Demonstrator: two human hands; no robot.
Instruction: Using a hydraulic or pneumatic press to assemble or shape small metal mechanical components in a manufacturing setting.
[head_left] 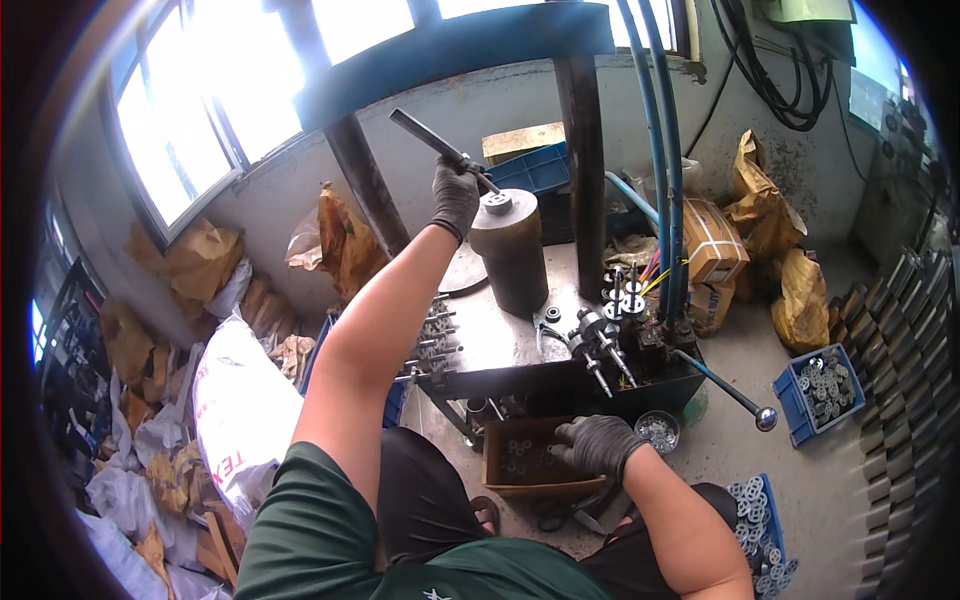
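My left hand (457,196), in a grey glove, is raised and closed around a metal bar (420,131). The bar slants down to the right, its thin end close to a small slotted metal disc (497,203) on top of a thick steel cylinder (512,255). My right hand (600,447), also gloved, hangs over the right side of a brown box (505,478) with several small metal parts inside. Its fingers point left and look apart, with nothing visible in them. Shafts with round parts (597,335) lie on the metal bench (500,345).
The press frame's blue beam (450,55) and dark posts (577,170) surround the cylinder. A ball-ended lever (735,397) juts out at the right. Blue crates (800,425) of slotted discs and a metal bowl (657,430) stand on the floor. White sacks (240,410) are piled at left.
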